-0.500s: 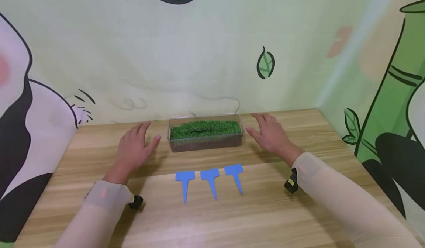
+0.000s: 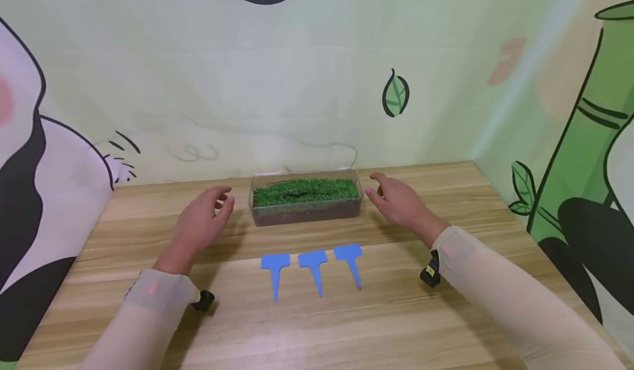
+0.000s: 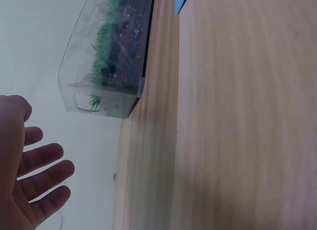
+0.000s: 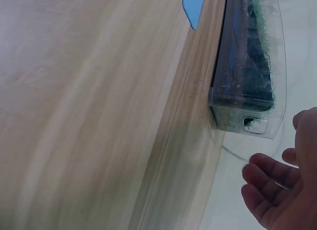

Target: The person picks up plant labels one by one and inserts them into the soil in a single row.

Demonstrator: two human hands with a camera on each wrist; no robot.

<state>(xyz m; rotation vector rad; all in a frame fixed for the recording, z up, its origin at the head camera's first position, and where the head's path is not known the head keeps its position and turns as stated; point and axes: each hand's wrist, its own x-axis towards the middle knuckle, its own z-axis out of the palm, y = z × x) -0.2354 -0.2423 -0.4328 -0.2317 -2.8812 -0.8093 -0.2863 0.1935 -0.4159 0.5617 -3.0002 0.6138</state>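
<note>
A clear plastic box (image 2: pixel 307 217) filled with dark soil and topped with green artificial-looking grass (image 2: pixel 307 191) stands near the back of the table. My left hand (image 2: pixel 200 221) hovers to its left, fingers loosely bent and holding nothing. On the other side, my right hand (image 2: pixel 398 202) is near the box's right end, with thumb and fingers relaxed and apart. Three blue T-shaped plant labels lie in a row in front of the box: a left one (image 2: pixel 275 262), a middle one (image 2: pixel 313 260) and a right one (image 2: pixel 349 252). In the right wrist view, a gap shows between the fingers and the box (image 4: pixel 242 116).
The wooden table (image 2: pixel 317 331) meets a cloth backdrop (image 2: pixel 307 83) printed with leaves and pandas just behind the box. A second printed panel (image 2: pixel 555 139) closes off the right side. Each wrist wears a small black camera.
The fingers of both hands have bent inward a little from a straighter spread. The box and the blue plant labels have stayed where they were.
</note>
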